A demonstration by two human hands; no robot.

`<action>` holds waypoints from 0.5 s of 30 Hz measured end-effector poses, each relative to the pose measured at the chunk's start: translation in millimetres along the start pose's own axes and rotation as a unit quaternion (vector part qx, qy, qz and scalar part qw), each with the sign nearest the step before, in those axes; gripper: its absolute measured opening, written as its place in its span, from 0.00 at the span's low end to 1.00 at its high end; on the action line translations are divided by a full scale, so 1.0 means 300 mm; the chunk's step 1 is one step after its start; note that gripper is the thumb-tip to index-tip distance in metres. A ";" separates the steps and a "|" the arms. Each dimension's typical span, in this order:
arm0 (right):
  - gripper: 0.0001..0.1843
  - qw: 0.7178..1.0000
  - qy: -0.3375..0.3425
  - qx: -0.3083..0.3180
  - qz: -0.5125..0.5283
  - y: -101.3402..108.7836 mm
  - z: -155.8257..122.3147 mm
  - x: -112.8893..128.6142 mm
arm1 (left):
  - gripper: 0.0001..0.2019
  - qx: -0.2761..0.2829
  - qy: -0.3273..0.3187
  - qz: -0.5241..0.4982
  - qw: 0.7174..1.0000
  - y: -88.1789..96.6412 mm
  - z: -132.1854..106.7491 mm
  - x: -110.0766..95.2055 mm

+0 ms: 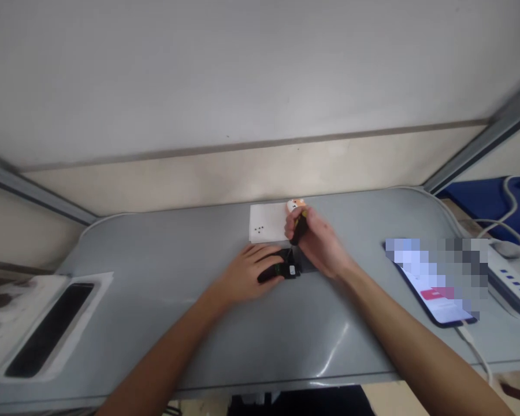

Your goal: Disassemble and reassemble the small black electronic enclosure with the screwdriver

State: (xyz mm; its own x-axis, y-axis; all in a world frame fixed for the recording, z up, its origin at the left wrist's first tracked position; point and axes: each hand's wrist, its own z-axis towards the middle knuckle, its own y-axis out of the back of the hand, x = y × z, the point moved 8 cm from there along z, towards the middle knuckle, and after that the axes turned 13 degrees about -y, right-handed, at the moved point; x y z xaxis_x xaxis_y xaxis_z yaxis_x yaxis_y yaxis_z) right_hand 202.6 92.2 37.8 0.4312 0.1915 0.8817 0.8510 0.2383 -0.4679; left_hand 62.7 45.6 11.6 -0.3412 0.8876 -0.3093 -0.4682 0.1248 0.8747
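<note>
My left hand (pixel 247 274) lies closed around a small black device (pixel 289 269) on the grey table; its rounded shape resembles a computer mouse, with a green patch and a small white label. Above it, my right hand (pixel 323 240) is wrapped round a screwdriver (pixel 300 229) with a black and yellow handle. The screwdriver points down at the device, but its tip is too small to make out. Several tiny dark screws (pixel 259 229) rest on a white sheet of paper (pixel 271 214) just beyond my hands. An orange and white figure (pixel 295 204) sits behind my right hand, partly hidden.
On the right, a lit phone (pixel 442 297), partly pixelated, is plugged into a white cable beside a white power strip (pixel 513 289). A dark flat slab (pixel 49 329) lies on white paper at the left. A pale wall panel (pixel 199 179) borders the table's back.
</note>
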 end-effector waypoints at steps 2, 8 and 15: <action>0.24 1.000 0.009 0.000 -0.013 0.001 -0.006 0.002 | 0.13 -0.002 -0.004 0.000 1.000 -0.002 -0.002 0.000; 0.25 0.999 0.014 -0.032 -0.020 0.022 -0.002 0.001 | 0.13 0.001 -0.011 0.013 1.000 -0.007 -0.002 -0.003; 0.21 0.974 0.074 -0.107 -0.184 0.051 -0.015 0.039 | 0.13 0.008 -0.018 0.017 1.000 -0.002 0.000 -0.008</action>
State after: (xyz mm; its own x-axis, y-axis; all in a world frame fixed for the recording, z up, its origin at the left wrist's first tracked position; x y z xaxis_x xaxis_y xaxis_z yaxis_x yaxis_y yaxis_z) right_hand 222.0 93.9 41.2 0.1094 -0.0120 0.9939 0.9924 0.0574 -0.1086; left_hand 63.8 43.5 11.9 -0.3264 0.9071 -0.2656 -0.4434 0.1012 0.8906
